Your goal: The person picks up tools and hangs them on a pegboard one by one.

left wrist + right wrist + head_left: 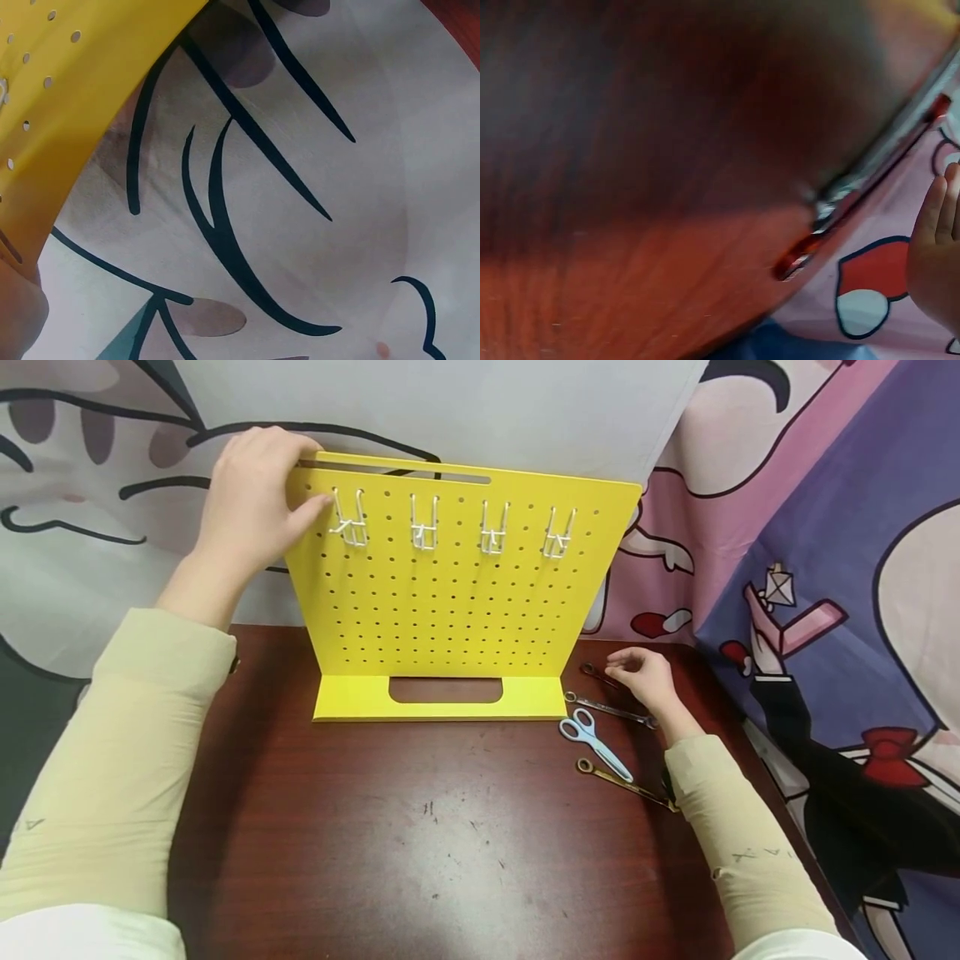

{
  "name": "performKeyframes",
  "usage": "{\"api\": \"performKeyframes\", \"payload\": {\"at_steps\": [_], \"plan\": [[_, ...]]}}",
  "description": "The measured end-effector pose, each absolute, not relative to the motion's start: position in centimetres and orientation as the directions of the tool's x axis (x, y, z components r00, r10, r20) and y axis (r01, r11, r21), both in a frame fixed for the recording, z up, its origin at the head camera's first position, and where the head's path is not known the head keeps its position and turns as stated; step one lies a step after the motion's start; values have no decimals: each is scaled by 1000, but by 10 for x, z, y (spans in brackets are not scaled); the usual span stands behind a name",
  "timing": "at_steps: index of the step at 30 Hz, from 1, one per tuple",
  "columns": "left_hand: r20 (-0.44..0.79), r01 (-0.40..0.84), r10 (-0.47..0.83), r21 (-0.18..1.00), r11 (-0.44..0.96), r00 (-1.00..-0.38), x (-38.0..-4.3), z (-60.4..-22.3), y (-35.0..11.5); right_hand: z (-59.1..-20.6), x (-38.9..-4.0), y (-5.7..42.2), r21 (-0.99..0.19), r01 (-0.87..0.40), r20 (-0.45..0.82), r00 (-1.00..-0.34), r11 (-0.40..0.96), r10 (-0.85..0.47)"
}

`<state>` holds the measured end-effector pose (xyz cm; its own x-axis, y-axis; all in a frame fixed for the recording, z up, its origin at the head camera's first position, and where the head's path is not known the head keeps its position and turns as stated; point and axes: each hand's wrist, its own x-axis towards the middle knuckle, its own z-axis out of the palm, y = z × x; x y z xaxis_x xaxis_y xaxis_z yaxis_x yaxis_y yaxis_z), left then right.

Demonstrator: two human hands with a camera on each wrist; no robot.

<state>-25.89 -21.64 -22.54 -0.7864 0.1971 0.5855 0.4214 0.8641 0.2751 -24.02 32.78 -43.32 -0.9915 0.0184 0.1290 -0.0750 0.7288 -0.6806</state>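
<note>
My left hand (253, 497) grips the upper left corner of an upright yellow pegboard (450, 602), its thumb across the front near a white wire hook (350, 522). Only a sliver of that hand (21, 311) shows in the left wrist view, at the board's edge. Over the table's right side hovers my right hand (647, 677), fingers loosely bent and holding nothing. Beneath and beside it lie a small dark wrench (588, 669) and a silver wrench (611, 707). Light blue scissors (600, 747) and a brass-coloured wrench (622, 783) lie nearer the front.
Three more white hooks, one of them a middle hook (423, 525), hang in the board's top row. The board stands on a yellow base (352, 697) on the dark red-brown table (420, 827). Cartoon-printed cloth (832, 527) rises behind and at the right.
</note>
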Motion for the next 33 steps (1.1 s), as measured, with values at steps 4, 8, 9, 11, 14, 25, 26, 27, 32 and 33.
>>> {"api": "performKeyframes", "payload": {"at_steps": [4,8,9,11,14,25,26,27,32,33], "plan": [[587,423,195,281,861,-786,-259,-225,-216,-443,-242,337,-650,-81,112,-994,756,-11],[590,426,194,284,859,-783,-260,-225,-216,-449,-243,344,-630,-78,89,-996,773,-28],[591,427,194,284,859,-783,-260,-225,-216,-451,-244,345,-624,-74,82,-996,778,-29],[592,429,196,282,858,-782,-261,-225,-216,-453,-245,348,-609,-69,72,-997,790,-32],[588,425,196,280,861,-785,-261,-225,-216,-455,-246,349,-584,-66,56,-998,809,-41],[582,415,184,293,861,-792,-261,-226,-218,-455,-248,345,-516,-98,21,-995,851,-102],[582,416,183,296,860,-792,-261,-226,-217,-454,-248,345,-514,-99,16,-994,852,-106],[582,416,182,298,859,-792,-261,-227,-217,-454,-248,345,-515,-100,11,-994,851,-110],[587,425,188,296,856,-787,-261,-227,-217,-454,-249,346,-517,-106,-1,-992,849,-124],[589,427,190,293,855,-786,-261,-227,-217,-454,-250,346,-518,-108,0,-992,849,-126]]}}
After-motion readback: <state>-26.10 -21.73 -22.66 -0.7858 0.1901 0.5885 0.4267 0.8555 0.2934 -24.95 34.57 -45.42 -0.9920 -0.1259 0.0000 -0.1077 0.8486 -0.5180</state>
